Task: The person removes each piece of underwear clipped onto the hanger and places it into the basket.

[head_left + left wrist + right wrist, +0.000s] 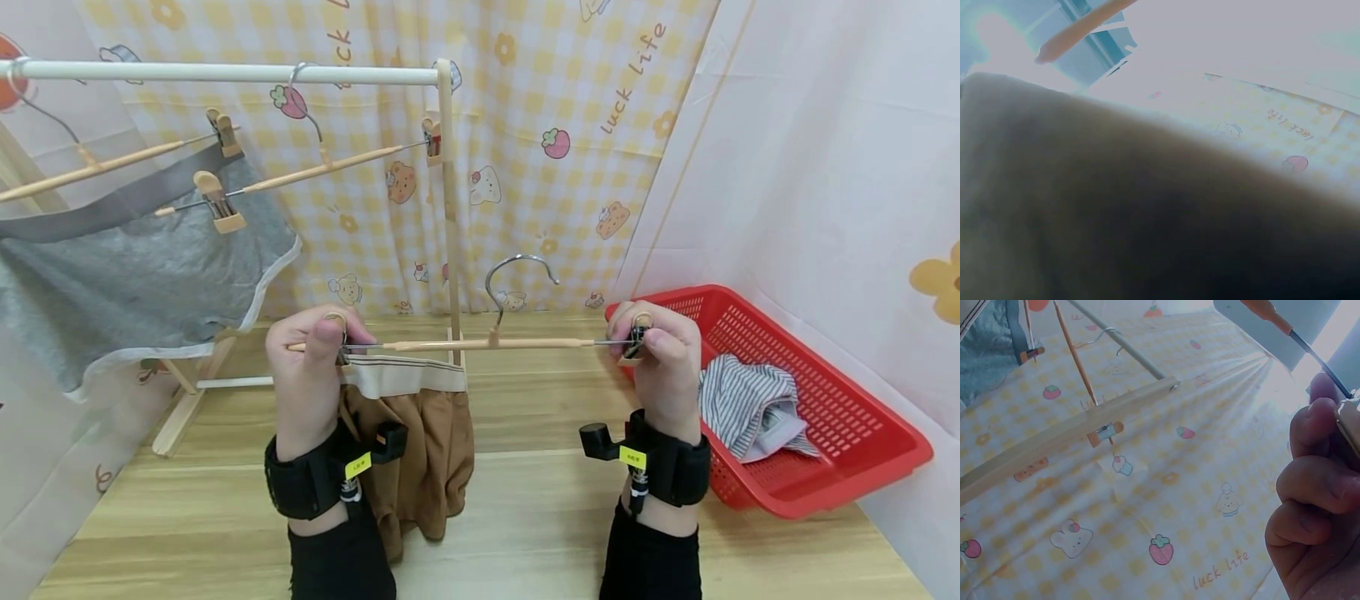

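Hands level, both raised above the wooden tabletop (pixel 525 517). Left hand (pixel 311 367) pinches the left clip of a slim wooden clip hanger with a steel hook (pixel 495 342), thumb pressed on top; the brown shorts with a cream waistband (pixel 412 442) hang from that clip only, just right of the left wrist, hem touching the table. Left wrist view is blocked by dark blurred fabric. Right hand (pixel 660 354) has its fingers curled round the right clip (pixel 636 337), which holds no cloth; the right wrist view shows the same curled fingers (pixel 1316 487). Red plastic mesh basket (pixel 862 417) with a striped garment (pixel 750 400) sits just right of the right hand.

Risk, as judged: the waistband is held at one corner, so the shorts could slip out if the left pinch opens that clip, or sag unevenly if the free corner is clipped skewed.
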The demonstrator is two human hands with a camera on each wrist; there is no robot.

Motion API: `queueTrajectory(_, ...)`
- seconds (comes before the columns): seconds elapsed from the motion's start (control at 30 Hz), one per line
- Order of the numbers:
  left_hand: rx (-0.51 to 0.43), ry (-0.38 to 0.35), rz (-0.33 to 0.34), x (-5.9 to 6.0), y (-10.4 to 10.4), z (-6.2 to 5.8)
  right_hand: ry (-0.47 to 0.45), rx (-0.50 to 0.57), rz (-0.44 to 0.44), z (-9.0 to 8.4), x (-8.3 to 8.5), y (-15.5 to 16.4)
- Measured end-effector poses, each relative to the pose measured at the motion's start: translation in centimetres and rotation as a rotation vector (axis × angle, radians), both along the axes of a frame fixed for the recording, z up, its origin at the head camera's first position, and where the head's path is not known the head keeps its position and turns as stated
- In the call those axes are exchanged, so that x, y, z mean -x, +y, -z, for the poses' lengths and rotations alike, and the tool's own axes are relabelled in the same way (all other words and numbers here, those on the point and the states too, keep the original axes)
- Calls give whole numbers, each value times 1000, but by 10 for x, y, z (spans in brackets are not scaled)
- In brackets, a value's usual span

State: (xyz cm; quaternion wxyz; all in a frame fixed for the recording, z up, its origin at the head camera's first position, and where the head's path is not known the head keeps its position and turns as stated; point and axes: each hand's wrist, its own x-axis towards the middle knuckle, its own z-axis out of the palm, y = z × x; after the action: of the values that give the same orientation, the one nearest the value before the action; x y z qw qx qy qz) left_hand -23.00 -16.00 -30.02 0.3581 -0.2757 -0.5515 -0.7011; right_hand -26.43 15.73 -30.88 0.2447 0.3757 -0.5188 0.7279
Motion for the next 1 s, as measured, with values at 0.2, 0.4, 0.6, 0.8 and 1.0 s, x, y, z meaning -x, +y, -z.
queueTrajectory(0.2, 5, -23, -13, 0, 1, -2, -19, 4, 2, 1, -3, 1)
queueTrajectory(0.4, 6, -32, -18, 0, 1, -2, 2, -53, 53, 1, -4, 0)
queueTrajectory(0.6, 4, -38, -18, 0, 1, -2, -9, -55, 64, 2, -5, 1)
queueTrajectory(0.8, 7, -41, -20, 0, 1, -2, -23, -61, 61, 2, -6, 1)
queueTrajectory(1.0, 14, -41, -27, -1, 0, -3, -35, -68, 41, 2, -6, 3)
